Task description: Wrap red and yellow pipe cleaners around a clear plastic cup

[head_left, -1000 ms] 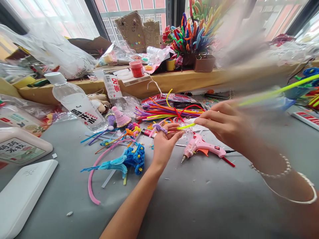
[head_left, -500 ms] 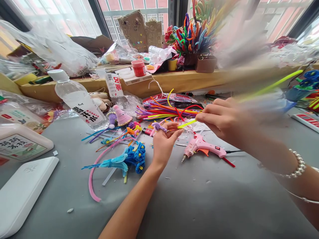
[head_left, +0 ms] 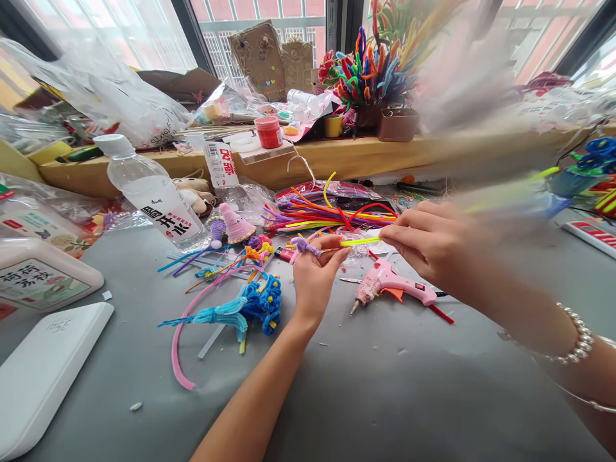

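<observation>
My left hand (head_left: 317, 276) is closed in a pinch on one end of a neon yellow pipe cleaner (head_left: 360, 242). Its other side lies between the fingertips of my right hand (head_left: 423, 237), so a short length spans the two hands; past the right hand the picture is smeared. A lilac fuzzy piece (head_left: 304, 245) sits around a left finger. Just below the right hand, a pink hot glue gun (head_left: 392, 282) lies on its side. Behind the hands is a pile of coloured pipe cleaners (head_left: 308, 208).
Blue pipe cleaner flowers (head_left: 262, 305) and a pink curved strip (head_left: 177, 353) lie left of my hands. A water bottle (head_left: 149, 192) leans farther back. A white power bank (head_left: 52, 378) is at the left front. A cluttered wooden ledge (head_left: 269, 165) runs along the windows.
My right hand has come slightly down, and the yellow pipe cleaner between the hands is now more level. My left hand has barely moved.
</observation>
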`<action>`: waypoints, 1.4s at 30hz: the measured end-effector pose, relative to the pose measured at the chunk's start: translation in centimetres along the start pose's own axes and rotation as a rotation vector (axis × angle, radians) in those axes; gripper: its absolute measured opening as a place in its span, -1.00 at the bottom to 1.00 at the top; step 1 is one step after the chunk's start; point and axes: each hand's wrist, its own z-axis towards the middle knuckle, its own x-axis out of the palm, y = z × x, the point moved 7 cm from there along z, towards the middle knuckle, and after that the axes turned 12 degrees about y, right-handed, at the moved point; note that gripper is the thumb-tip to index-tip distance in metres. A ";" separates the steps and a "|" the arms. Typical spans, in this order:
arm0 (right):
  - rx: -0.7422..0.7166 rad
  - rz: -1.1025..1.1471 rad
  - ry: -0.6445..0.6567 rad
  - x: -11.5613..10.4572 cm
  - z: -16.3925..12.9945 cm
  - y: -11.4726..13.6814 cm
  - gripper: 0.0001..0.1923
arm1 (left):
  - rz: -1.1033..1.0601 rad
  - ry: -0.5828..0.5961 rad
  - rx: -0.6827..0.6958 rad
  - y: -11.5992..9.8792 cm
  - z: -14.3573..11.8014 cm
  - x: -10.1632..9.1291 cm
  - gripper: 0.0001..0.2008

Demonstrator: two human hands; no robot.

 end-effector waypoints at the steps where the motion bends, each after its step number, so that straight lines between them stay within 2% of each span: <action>1: 0.006 0.006 -0.006 -0.1 0.0 0.0 -0.80 | -0.001 -0.008 0.003 0.0 0.0 -0.1 -0.81; 9: 0.118 0.165 -0.017 0.2 -0.7 -0.8 -0.82 | -0.073 -0.040 0.057 -0.2 0.0 -0.4 -0.82; 24: 0.393 0.459 -0.254 1.8 -3.2 -2.6 -0.97 | -0.226 -0.054 -0.026 0.0 0.1 -0.7 -0.77; 32: 0.386 0.504 -0.318 2.4 -4.1 -2.3 -0.93 | -0.291 -0.045 -0.075 0.1 0.0 -0.6 -0.77; 42: 0.394 0.536 -0.310 2.3 -4.4 -2.2 -0.93 | -0.318 -0.032 -0.070 -0.2 -0.1 -0.4 -0.78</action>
